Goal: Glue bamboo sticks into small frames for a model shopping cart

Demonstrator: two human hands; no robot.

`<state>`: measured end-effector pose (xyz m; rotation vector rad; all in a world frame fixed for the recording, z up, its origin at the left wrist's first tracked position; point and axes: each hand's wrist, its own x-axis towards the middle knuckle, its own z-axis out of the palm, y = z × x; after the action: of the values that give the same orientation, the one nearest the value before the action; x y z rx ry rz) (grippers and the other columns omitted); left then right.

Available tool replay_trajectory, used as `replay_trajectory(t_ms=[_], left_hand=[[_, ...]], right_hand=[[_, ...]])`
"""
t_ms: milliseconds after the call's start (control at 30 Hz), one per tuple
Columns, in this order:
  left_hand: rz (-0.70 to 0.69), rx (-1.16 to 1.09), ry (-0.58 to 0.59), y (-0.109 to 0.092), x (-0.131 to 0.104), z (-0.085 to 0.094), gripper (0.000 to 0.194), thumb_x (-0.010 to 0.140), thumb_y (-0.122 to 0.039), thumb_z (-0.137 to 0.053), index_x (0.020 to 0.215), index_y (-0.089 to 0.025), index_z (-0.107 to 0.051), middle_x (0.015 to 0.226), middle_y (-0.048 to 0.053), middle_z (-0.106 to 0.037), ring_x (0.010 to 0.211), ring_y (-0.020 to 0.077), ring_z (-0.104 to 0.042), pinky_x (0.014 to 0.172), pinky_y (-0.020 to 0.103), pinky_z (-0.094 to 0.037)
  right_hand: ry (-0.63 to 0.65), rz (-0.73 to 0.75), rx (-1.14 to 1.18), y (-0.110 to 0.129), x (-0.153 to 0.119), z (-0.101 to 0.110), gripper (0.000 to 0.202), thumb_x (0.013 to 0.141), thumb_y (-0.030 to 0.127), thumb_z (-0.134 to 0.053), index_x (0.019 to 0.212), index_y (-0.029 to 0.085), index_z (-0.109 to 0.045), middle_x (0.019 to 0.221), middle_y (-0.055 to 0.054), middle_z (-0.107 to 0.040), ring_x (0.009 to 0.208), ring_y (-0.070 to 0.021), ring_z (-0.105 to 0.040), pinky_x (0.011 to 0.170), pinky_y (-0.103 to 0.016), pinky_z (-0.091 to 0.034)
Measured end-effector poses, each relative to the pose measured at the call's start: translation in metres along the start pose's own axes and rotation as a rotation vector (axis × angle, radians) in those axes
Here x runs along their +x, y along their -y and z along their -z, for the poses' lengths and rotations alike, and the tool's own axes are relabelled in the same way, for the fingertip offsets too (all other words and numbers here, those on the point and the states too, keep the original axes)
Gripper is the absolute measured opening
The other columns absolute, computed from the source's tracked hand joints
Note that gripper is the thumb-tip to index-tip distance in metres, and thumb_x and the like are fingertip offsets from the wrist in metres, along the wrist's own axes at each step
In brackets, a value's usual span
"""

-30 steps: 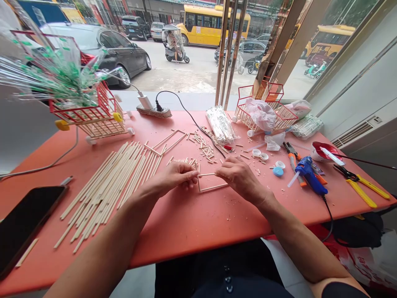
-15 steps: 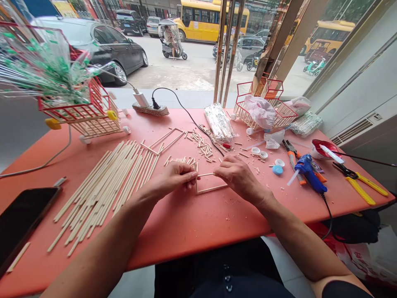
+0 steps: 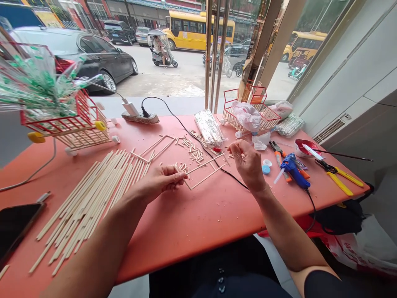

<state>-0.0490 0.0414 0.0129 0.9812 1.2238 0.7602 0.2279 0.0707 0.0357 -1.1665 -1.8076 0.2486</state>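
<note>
My left hand [image 3: 167,179] pinches one corner of a small frame of thin wooden sticks [image 3: 208,177], which is tilted over the table. Two long sticks of the frame reach out to the right of my fingers. Raised at the frame's right, my right hand [image 3: 248,162] is apart from it, with fingers curled and pressed together; whether something small is between them I cannot make out. Short cut stick pieces [image 3: 196,155] lie scattered behind the frame. Another stick frame [image 3: 164,151] rests at the far end of a spread of long wooden sticks [image 3: 89,203].
A blue glue gun [image 3: 293,167], pliers [image 3: 277,155] and yellow-handled cutters [image 3: 344,178] lie at the right. Stick-built carts [image 3: 77,136] stand at the back left and back right. A black cable [image 3: 173,111] crosses the table from a power strip [image 3: 141,118]. A phone [image 3: 18,223] lies left.
My right hand has let go of the stick frame and moved up and right. The frame now tilts in my left hand. The view has shifted slightly.
</note>
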Motion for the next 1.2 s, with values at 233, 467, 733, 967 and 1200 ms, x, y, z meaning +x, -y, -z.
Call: replay_trajectory(t_ms=[233,467,733,967,1200], left_hand=[[0.002,-0.114,-0.062,0.003,0.006,0.003,0.053,0.038,-0.049,-0.104,0.068,-0.013,-0.08,0.058,0.001,-0.064,0.051,0.0052,-0.051,0.046,0.016,-0.041],[-0.088,-0.275,-0.07,-0.002,0.001,-0.004,0.05,0.04,-0.045,-0.105,0.069,-0.011,-0.081,0.065,0.005,-0.069,0.054,0.0066,-0.054,0.049,0.018,-0.043],[-0.12,-0.359,-0.018,0.006,0.0,-0.027,0.049,0.046,-0.045,-0.104,0.074,-0.011,-0.083,0.064,0.005,-0.07,0.057,0.0082,-0.058,0.053,0.019,-0.048],[-0.083,-0.265,0.104,0.012,-0.003,-0.036,0.046,0.057,-0.05,-0.099,0.08,-0.014,-0.084,0.077,0.01,-0.078,0.068,0.0144,-0.069,0.068,0.026,-0.06],[-0.076,0.008,0.25,0.008,-0.006,-0.024,0.051,0.069,-0.045,-0.094,0.109,-0.018,-0.082,0.103,0.015,-0.082,0.095,0.0253,-0.076,0.087,0.036,-0.062]], right_hand=[[0.625,-0.418,0.011,-0.011,-0.008,0.008,0.037,0.1,0.027,-0.053,0.066,0.017,-0.065,0.064,-0.004,-0.07,0.06,-0.014,-0.065,0.059,-0.024,-0.046],[0.691,-0.675,0.52,0.006,-0.017,-0.018,0.025,0.098,0.037,-0.06,0.094,0.014,-0.069,0.09,-0.012,-0.077,0.074,-0.0181,-0.074,0.049,-0.022,-0.051],[0.389,-0.67,0.914,0.004,-0.014,-0.027,0.048,0.079,0.06,-0.081,0.1,0.018,-0.071,0.102,-0.01,-0.077,0.078,-0.0131,-0.066,0.051,-0.018,-0.04],[0.297,-0.672,0.853,0.008,-0.012,-0.022,0.042,0.083,0.058,-0.076,0.083,0.018,-0.065,0.083,-0.005,-0.076,0.074,-0.0112,-0.063,0.057,-0.02,-0.04],[0.35,-0.633,0.82,0.006,-0.012,-0.019,0.034,0.091,0.051,-0.071,0.084,0.018,-0.064,0.078,-0.003,-0.075,0.066,-0.0097,-0.065,0.056,-0.019,-0.043]])
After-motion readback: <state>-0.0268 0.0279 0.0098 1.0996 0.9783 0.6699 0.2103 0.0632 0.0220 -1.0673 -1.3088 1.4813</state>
